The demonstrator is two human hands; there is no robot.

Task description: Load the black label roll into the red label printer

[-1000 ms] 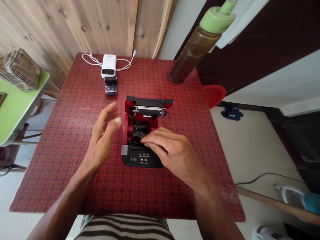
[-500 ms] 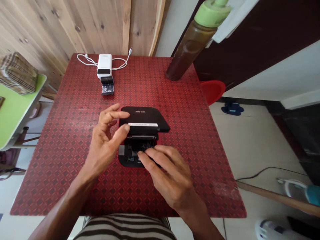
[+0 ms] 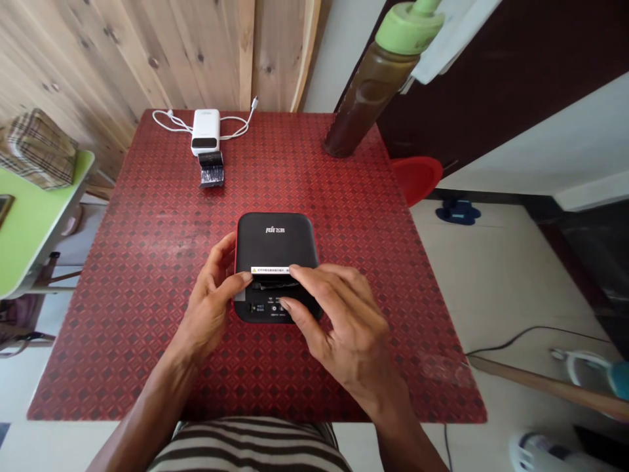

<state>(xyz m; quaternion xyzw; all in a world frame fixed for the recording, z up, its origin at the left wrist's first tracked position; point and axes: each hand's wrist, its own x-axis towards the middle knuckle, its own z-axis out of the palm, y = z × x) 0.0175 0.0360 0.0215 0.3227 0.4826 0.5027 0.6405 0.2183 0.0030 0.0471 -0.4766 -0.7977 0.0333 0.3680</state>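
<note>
A small black printer (image 3: 275,244) with red sides lies on the table in front of me. Its lid is down over the body, leaving a dark slot at the lid's front edge, and something black and shiny shows in that slot. My left hand (image 3: 212,293) grips the printer's left side, its thumb on the top by the white warning strip (image 3: 270,270). Over the right part hovers my right hand (image 3: 339,314), fingers apart. Its index fingertip touches the right end of the strip, and the thumb tip is beside the small buttons (image 3: 274,307).
A white power bank (image 3: 205,128) with a looped white cable lies at the back left of the red table (image 3: 162,216), a crinkled black wrapper (image 3: 211,172) in front of it. A brown bottle (image 3: 366,92) with a green cap stands at the back right. A red stool (image 3: 420,178) is beyond.
The printer's lid, raised half a second ago, has come down. My right hand has drawn out of the compartment onto the top. My left hand has moved down to the printer's left side.
</note>
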